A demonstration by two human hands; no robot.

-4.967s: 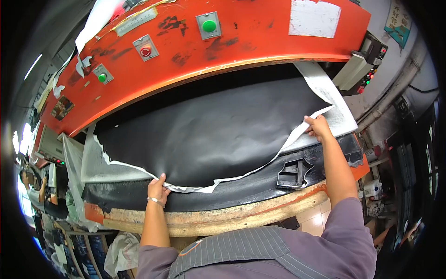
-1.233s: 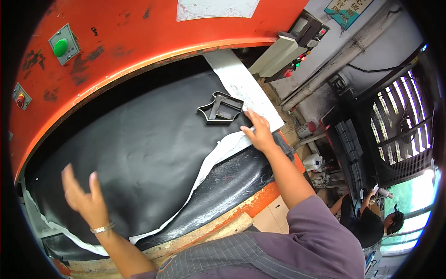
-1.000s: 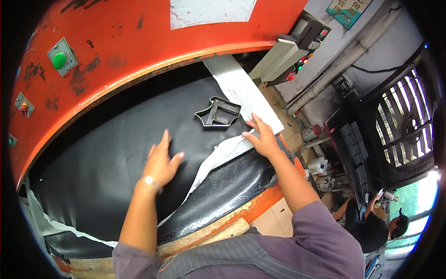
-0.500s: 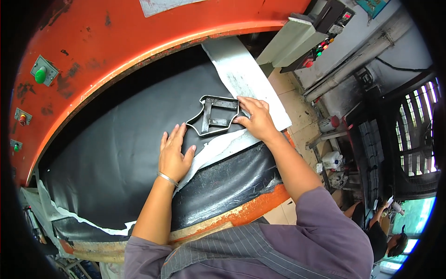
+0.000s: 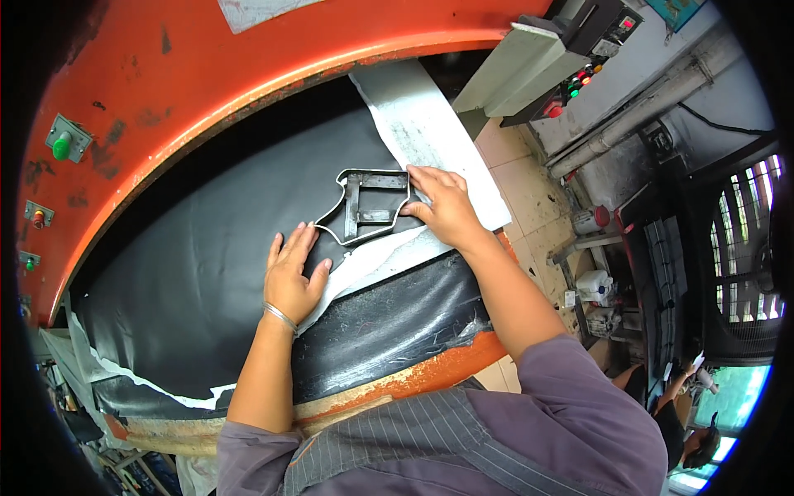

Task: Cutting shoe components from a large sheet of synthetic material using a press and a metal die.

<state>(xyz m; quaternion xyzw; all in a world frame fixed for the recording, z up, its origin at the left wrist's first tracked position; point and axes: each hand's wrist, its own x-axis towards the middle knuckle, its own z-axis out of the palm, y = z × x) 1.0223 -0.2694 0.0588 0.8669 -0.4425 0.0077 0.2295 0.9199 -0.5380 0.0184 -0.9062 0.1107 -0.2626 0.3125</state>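
A metal cutting die (image 5: 354,207), a steel-edged outline with dark crossbars inside, rests on a black sheet of material (image 5: 207,248). My right hand (image 5: 442,207) grips the die's right side, fingers at its upper corner and thumb lower down. My left hand (image 5: 291,269) lies flat on the black sheet with its fingers stretched out, the fingertips beside the die's pointed left end. Whether they touch it, I cannot tell. A pale backing strip (image 5: 422,124) shows along the sheet's right side and continues below the die.
A large orange machine (image 5: 124,140) with green and red buttons arches over the far side. At the upper right stands a control box (image 5: 571,83) with coloured buttons. The bed's worn orange edge (image 5: 438,368) runs before me. Another person (image 5: 682,422) is at the lower right.
The view has shifted slightly. The cutting die and both hands appear a little further left, with the right hand's hold and the left hand's flat pose looking the same.
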